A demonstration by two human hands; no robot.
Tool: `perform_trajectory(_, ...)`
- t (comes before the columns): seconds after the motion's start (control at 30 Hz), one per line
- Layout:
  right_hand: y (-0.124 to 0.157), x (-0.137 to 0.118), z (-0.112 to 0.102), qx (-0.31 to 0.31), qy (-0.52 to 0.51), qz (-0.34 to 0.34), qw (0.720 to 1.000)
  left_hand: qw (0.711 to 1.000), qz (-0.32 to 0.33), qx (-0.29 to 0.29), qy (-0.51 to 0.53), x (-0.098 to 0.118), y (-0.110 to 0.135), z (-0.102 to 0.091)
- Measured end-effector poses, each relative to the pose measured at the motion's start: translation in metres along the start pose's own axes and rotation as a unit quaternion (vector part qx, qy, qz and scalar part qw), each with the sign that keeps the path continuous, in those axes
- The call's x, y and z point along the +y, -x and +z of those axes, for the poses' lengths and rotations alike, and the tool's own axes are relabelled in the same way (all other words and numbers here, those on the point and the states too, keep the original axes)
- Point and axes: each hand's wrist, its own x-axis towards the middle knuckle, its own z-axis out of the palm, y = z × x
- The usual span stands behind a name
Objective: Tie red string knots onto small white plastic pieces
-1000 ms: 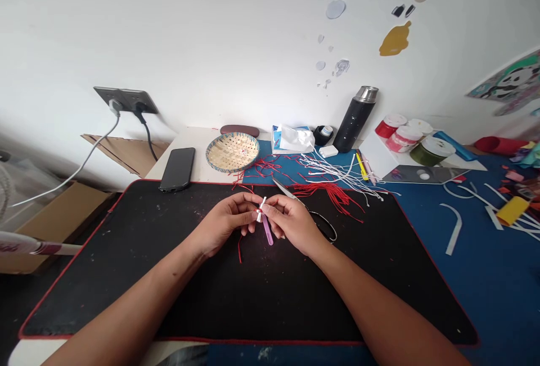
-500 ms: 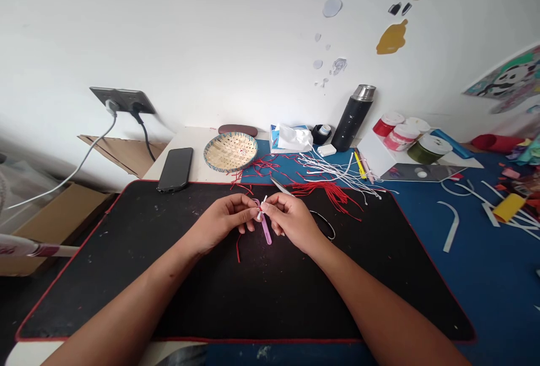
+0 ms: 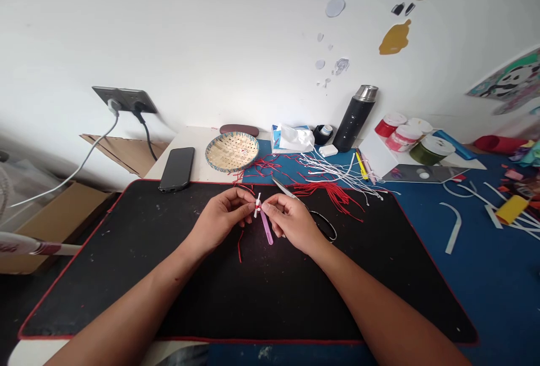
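Note:
Between my two hands is a small knotted piece of white and red cord [image 3: 257, 206], its white ends sticking up and down. My left hand [image 3: 225, 214] pinches it from the left with thumb and forefinger. From the right, my right hand [image 3: 289, 220] pinches its other side, the fingertips close together. Below the fingers a pink-purple plastic strip [image 3: 267, 230] lies on the black mat [image 3: 270, 293]. Scissors [image 3: 287, 188] lie behind my right hand, which partly covers them. A short red cord [image 3: 240, 247] rests under my left hand.
Beyond the mat lie red cords [image 3: 324, 190] and white cords [image 3: 341, 172]. A woven basket [image 3: 232, 152], a phone [image 3: 177, 169], a tissue pack [image 3: 292, 138], a black flask [image 3: 356, 118] and thread spools [image 3: 430, 148] stand along the back. Paper strips [image 3: 450, 228] lie at right.
The knotted cord has turned more upright between my fingertips and shows more of its white ends. Both hands stay pinched on it; the whole view has shifted slightly.

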Motion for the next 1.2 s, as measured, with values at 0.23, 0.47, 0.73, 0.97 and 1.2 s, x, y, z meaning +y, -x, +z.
perform_trajectory(0.23,-0.0006,0.0059,0.0017,0.003,-0.018,0.001,1.000,0.999,0.018,0.022,-0.017,0.0006,0.0017,0.0031)
perform_trajectory(0.47,-0.0008,0.0077,0.0014,0.016,-0.007,-0.004,1.000,1.000,0.006,0.013,0.000,-0.0005,0.0009,0.0024)
perform_trajectory(0.73,0.0006,0.0032,0.0009,0.027,0.008,-0.007,1.000,0.999,-0.015,-0.015,-0.035,0.0016,-0.0016,-0.0039)
perform_trajectory(0.97,0.0004,0.0057,0.0008,0.034,0.031,-0.020,0.999,0.997,-0.014,-0.011,-0.081,0.0024,-0.0004,-0.0052)
perform_trajectory(1.2,0.0012,0.0049,0.0009,0.026,0.041,-0.029,0.998,0.998,-0.017,-0.008,-0.067,0.0055,-0.0002,-0.0041)
